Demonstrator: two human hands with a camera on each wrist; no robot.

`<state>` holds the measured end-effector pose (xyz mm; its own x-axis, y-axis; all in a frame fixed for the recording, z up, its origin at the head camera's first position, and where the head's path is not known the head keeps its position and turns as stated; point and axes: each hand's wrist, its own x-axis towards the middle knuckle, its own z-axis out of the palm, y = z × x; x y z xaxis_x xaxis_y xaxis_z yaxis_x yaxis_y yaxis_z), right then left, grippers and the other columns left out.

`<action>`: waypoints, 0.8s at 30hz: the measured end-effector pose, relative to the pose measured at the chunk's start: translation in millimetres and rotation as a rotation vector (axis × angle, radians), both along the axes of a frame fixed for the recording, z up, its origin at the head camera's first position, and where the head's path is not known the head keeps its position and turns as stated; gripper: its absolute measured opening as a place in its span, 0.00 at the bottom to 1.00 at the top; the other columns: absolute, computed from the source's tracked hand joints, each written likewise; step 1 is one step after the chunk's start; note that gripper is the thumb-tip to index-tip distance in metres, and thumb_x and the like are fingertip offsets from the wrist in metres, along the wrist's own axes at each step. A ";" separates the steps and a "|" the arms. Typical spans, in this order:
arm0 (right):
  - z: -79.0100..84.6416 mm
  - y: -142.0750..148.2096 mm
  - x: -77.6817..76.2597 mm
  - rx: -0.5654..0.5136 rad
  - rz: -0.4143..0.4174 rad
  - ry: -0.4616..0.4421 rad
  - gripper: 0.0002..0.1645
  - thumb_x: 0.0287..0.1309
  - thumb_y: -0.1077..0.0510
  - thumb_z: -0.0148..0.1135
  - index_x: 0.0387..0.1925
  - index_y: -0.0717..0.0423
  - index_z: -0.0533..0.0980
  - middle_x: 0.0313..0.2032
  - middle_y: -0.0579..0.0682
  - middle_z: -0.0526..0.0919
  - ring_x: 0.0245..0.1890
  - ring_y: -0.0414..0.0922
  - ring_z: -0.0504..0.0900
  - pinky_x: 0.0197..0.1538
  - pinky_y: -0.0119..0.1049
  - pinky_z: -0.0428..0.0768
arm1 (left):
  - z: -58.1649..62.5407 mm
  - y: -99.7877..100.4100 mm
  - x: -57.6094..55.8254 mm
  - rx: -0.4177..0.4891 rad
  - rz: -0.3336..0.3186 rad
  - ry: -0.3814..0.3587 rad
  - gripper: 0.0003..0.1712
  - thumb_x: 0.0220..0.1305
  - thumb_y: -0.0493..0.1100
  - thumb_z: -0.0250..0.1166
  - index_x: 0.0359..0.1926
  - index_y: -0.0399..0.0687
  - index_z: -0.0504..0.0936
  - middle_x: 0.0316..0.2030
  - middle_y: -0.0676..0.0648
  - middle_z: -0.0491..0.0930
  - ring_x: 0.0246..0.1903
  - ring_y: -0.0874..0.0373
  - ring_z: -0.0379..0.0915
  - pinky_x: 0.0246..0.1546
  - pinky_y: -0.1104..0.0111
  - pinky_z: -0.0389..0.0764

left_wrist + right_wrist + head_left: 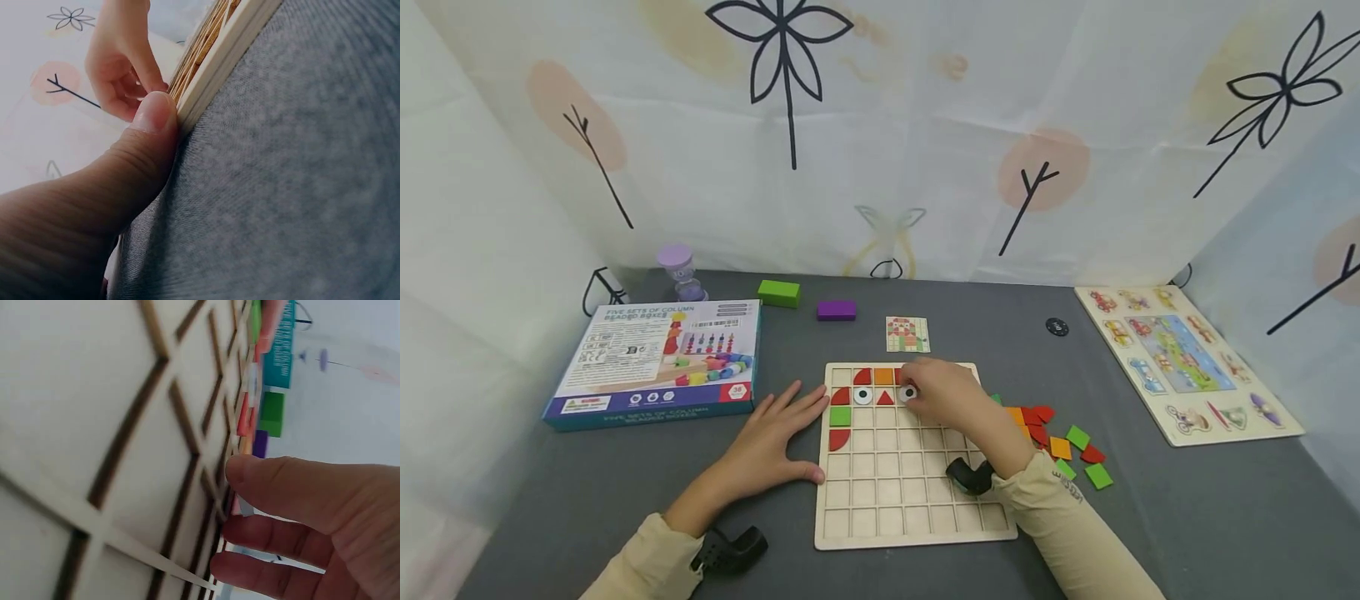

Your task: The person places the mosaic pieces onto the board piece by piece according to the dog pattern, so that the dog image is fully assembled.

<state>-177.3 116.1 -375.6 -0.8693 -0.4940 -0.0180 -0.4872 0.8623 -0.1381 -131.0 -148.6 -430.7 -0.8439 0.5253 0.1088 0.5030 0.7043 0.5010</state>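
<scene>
A square wooden grid board [890, 492] lies on the table, with red, orange and green tiles and a white eye tile [862, 396] in its upper left cells. My right hand [946, 398] is over the upper part of the board. Between thumb and finger it pinches another eye tile [909, 392], down at the second row; in the right wrist view the tile's pale edge [245, 506] shows. My left hand [769, 443] lies spread on the table left of the board, its thumb [153, 115] touching the board's side edge.
Loose red, orange and green tiles [1060, 448] lie right of the board. A pattern card [907, 334] sits behind it, near purple [837, 311] and green blocks [779, 293]. A game box [655, 358] and hourglass [681, 271] stand left, a picture puzzle [1187, 362] right, with a black disc [1057, 327].
</scene>
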 end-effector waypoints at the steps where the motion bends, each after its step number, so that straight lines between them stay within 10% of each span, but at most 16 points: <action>1: -0.5 -1.6 -0.8 0.005 -0.003 -0.007 0.07 0.45 0.56 0.62 0.29 0.46 0.74 0.25 0.38 0.71 0.24 0.36 0.67 0.25 0.30 0.67 | 0.0 0.2 0.1 0.000 0.001 0.000 0.57 0.32 0.71 0.62 0.65 0.55 0.55 0.65 0.56 0.51 0.65 0.49 0.36 0.58 0.46 0.38; 24: 0.2 11.3 1.3 -0.064 -0.043 -0.019 0.09 0.45 0.57 0.61 0.34 0.45 0.76 0.23 0.40 0.71 0.23 0.37 0.67 0.23 0.32 0.66 | -0.2 0.7 0.4 0.005 0.008 0.003 0.57 0.31 0.70 0.63 0.64 0.55 0.56 0.65 0.55 0.51 0.65 0.48 0.37 0.58 0.46 0.38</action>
